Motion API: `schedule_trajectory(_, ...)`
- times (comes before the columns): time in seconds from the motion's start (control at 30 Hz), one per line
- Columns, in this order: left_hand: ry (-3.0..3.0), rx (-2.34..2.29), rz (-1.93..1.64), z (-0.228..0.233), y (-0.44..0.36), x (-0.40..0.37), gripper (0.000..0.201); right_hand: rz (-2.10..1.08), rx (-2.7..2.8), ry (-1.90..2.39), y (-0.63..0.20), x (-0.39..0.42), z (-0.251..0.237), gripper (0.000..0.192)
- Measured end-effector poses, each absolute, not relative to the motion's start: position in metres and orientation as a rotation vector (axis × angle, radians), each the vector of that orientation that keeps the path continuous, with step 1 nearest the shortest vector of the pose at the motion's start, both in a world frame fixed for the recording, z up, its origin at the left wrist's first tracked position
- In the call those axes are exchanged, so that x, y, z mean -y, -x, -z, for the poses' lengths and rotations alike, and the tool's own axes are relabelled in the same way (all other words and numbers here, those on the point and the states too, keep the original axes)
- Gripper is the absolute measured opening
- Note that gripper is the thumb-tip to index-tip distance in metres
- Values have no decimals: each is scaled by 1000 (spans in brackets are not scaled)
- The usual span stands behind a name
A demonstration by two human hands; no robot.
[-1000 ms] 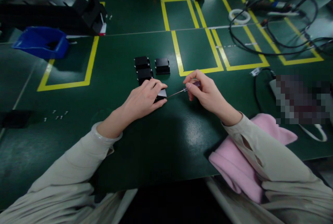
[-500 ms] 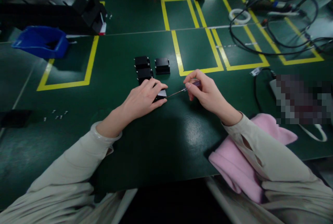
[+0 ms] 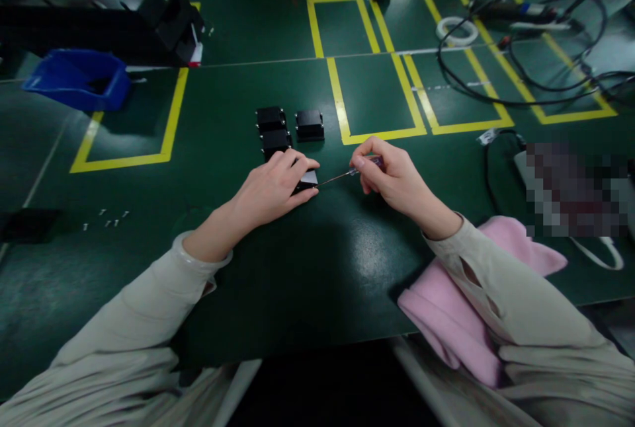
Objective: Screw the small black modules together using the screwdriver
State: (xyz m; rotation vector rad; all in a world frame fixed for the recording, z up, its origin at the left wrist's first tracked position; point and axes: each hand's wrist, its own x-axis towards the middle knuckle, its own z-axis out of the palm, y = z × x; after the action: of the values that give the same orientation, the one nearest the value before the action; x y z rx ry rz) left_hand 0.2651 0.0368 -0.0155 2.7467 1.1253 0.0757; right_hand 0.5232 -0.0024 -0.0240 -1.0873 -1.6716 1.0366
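Screwdriver (image 3: 347, 174) sits pinched in the closed fingers of the right hand (image 3: 391, 179), its thin shaft lying low with the tip at the side of the small black module (image 3: 307, 182) on the green bench (image 3: 297, 268). The left hand (image 3: 270, 190) clamps over that module, pinning it flat. Keeping the shaft in line and the module pressed down should prevent slipping. Just behind stand three finished-looking black modules (image 3: 290, 128), close to the knuckles. Loose screws (image 3: 106, 219) lie well left; cables (image 3: 520, 63) far right.
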Motion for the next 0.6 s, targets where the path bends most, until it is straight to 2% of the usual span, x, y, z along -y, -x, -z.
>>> schedule_trajectory(0.2,-2755,-1120,-69,16,-264,-37,45,-969,1661,1068,-523,4,24,14)
schedule_trajectory(0.4,-2744,-1136,-56,15,-265,-36,46,-1044,1657,1077,-524,1,27,22)
schedule_trajectory(0.6,-2760,-1143,-52,16,-266,-36,45,-940,1665,1042,-523,3,27,8)
